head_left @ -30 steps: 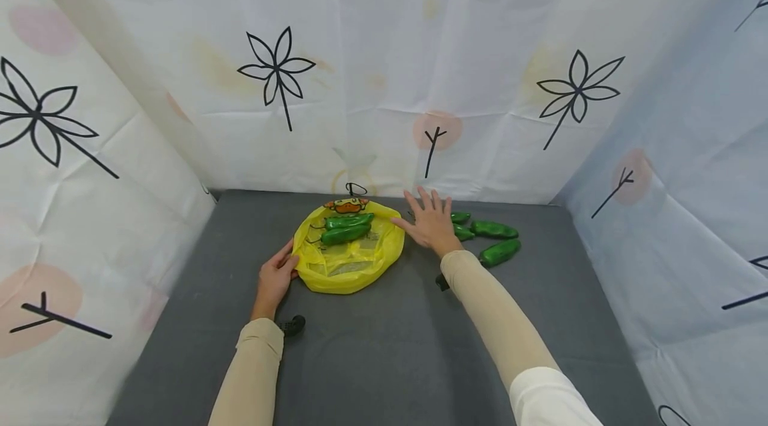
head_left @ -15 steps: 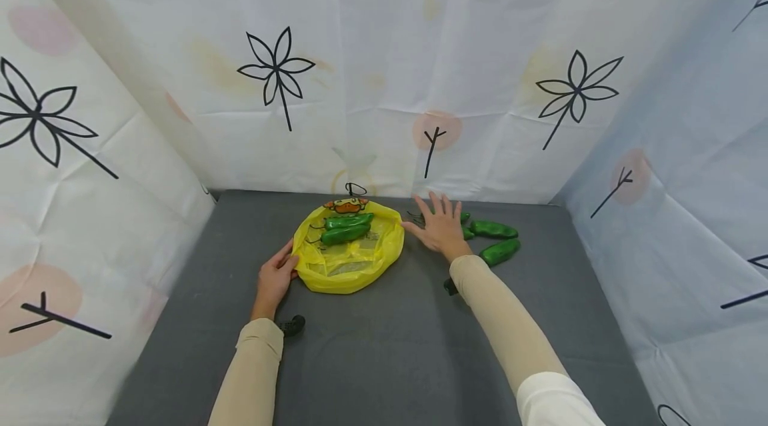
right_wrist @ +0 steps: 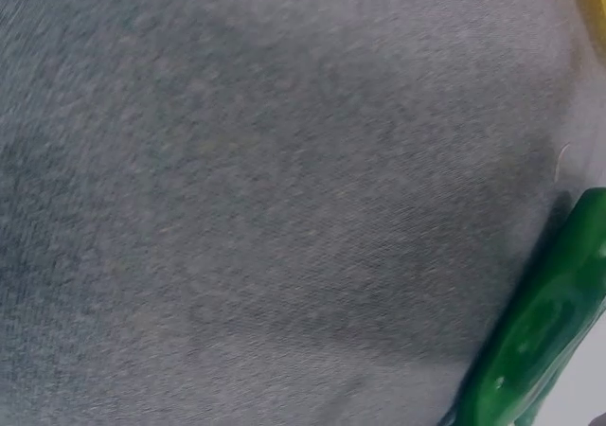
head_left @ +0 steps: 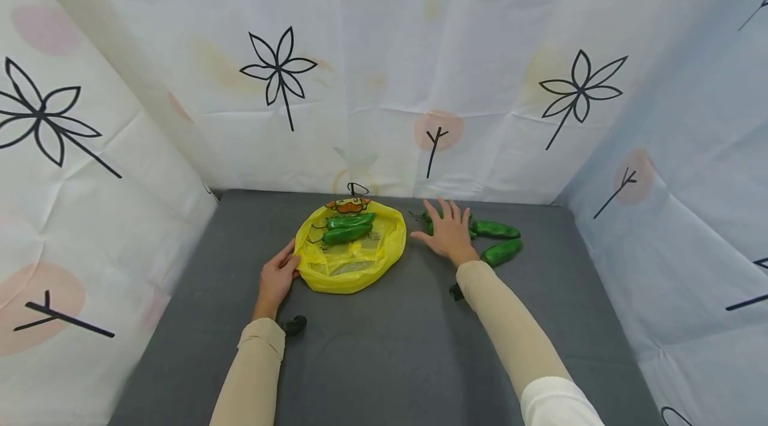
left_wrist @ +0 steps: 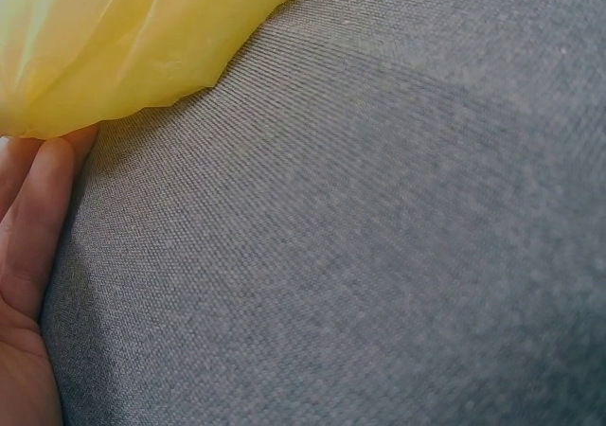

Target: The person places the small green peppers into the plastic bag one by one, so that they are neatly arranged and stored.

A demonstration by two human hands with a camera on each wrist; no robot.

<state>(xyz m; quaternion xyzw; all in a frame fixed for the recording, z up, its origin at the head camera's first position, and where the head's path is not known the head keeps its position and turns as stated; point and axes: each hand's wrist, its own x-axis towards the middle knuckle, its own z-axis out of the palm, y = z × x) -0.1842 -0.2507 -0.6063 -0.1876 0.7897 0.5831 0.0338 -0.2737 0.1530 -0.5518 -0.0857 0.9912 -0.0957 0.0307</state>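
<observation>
A yellow plastic bag (head_left: pixel 378 268) lies spread open on the table, with two green peppers (head_left: pixel 347 233) in it. At its left rim my left hand (head_left: pixel 277 285) pinches the plastic between thumb and fingers; in the left wrist view the fingertips go under the yellow bag (left_wrist: pixel 142 66). Right of the bag, my right hand (head_left: pixel 451 235) is spread palm down over several loose green peppers (head_left: pixel 495 229), partly covering some. Whether it touches them cannot be told. In the right wrist view one green pepper (right_wrist: pixel 544 322) shows at the lower right; the hand is out of that view.
The dark grey cloth tabletop (head_left: pixel 372 359) runs back to a white patterned curtain (head_left: pixel 384 66), which also hangs on both sides. One loose pepper (head_left: pixel 501 253) lies nearer me, beside the right wrist. Black wrist devices (head_left: pixel 294 326) show at both wrists.
My right hand has moved rightward, away from the bag's right rim and over the loose peppers. The left hand and the bag have stayed in place.
</observation>
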